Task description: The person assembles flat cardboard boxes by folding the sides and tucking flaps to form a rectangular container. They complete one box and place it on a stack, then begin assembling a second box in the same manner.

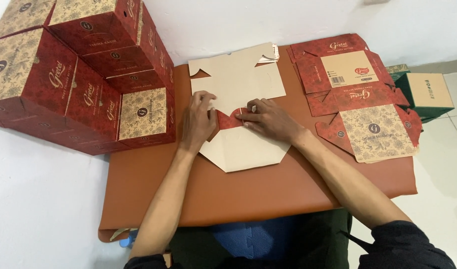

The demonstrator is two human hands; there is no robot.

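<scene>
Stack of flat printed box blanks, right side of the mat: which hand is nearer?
Right. The right hand presses the plain cardboard sheet just left of the stack of flat blanks; the left hand lies further left.

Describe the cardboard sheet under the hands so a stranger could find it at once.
On the brown mat, between the stacked red boxes and the printed flat sheets, lies a box blank. It alone shows its plain beige side, with one red flap folded over under both hands.

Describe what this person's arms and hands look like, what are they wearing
Both forearms are bare, with dark sleeves pushed up near the elbows at the bottom edge. The left hand and right hand are bare too: no gloves, and no watch, ring or bracelet visible.
</scene>
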